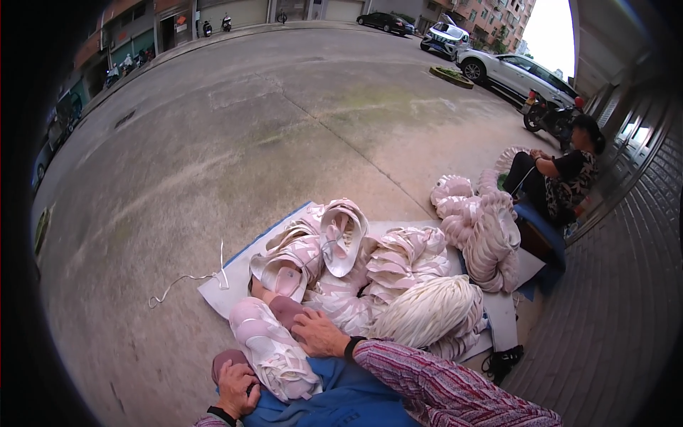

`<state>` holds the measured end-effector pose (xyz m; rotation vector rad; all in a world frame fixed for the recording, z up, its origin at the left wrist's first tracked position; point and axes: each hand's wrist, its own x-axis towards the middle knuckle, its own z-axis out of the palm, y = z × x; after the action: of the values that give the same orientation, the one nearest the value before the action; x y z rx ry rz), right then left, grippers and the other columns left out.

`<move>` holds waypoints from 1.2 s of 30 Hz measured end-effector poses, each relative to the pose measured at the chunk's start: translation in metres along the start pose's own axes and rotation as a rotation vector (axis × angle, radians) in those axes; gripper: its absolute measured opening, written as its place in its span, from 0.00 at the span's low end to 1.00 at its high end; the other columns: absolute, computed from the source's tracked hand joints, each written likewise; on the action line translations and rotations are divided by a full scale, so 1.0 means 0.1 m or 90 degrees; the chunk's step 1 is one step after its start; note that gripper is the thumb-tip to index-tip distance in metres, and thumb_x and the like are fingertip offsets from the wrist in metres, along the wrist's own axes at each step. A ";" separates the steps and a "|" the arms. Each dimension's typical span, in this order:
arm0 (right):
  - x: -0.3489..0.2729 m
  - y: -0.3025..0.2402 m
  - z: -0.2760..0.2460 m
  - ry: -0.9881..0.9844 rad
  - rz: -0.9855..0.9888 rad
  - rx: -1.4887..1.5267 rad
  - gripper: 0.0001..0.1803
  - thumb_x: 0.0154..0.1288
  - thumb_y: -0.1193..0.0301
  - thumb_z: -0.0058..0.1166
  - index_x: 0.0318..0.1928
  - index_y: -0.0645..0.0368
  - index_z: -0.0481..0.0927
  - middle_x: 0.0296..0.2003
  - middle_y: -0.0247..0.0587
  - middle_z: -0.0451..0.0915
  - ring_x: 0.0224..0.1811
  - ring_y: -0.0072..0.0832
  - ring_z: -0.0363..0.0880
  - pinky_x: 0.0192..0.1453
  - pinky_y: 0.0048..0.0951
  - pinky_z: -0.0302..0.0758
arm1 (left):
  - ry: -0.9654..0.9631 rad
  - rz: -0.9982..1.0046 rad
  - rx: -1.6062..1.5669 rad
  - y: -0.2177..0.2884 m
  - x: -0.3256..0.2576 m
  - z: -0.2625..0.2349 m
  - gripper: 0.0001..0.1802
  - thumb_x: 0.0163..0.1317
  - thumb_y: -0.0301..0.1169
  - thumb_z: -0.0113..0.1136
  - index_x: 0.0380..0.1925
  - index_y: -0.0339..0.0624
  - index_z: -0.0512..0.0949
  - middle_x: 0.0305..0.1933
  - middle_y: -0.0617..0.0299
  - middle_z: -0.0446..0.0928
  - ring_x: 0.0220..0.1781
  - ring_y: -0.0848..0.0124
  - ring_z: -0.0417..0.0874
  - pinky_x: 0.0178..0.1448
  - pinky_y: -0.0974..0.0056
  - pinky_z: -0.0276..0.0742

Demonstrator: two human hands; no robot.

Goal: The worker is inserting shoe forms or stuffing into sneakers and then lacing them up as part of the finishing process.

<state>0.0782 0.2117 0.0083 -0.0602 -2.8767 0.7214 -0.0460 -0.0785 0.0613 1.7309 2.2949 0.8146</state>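
Shoe upper, pink-white, lies across the lap on blue cloth, toe pointing near. Left hand curled around its near-left edge, fingers pressed onto it. Right hand lies flat on the upper's far-right side, fingers spread, not pinching. Just beyond: pile of uppers on a white sheet. White lace bundle to the right. Stray lace on concrete, left. Another person sits far right beside stacked uppers.

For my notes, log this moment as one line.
left hand: on knee, beside shoe upper | right hand: resting on pink-white shoe upper in lap | pile of uppers ahead on mat
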 end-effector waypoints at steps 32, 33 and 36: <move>-0.01 0.01 0.06 0.073 -0.036 -0.048 0.17 0.54 0.62 0.57 0.45 0.52 0.78 0.48 0.42 0.71 0.57 0.44 0.67 0.53 0.46 0.67 | 0.051 0.020 -0.001 -0.05 -0.04 0.05 0.06 0.45 0.33 0.64 0.25 0.46 0.81 0.38 0.60 0.79 0.47 0.58 0.80 0.67 0.39 0.62; -0.01 0.01 0.06 0.080 -0.040 -0.040 0.17 0.54 0.62 0.57 0.45 0.52 0.78 0.48 0.42 0.71 0.57 0.44 0.67 0.53 0.46 0.67 | 0.051 0.020 -0.002 -0.05 -0.04 0.06 0.06 0.45 0.33 0.64 0.25 0.46 0.81 0.38 0.60 0.79 0.47 0.58 0.80 0.67 0.39 0.62; -0.01 0.01 0.06 0.094 -0.047 -0.038 0.17 0.55 0.62 0.57 0.44 0.53 0.78 0.48 0.42 0.71 0.57 0.44 0.67 0.53 0.46 0.67 | 0.051 0.016 0.003 -0.06 -0.05 0.06 0.06 0.45 0.32 0.64 0.24 0.46 0.80 0.38 0.60 0.79 0.47 0.58 0.80 0.67 0.38 0.62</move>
<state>0.0782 0.2096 0.0026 -0.0147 -2.7440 0.5914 -0.0467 -0.0822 0.0519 1.7628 2.3324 0.9002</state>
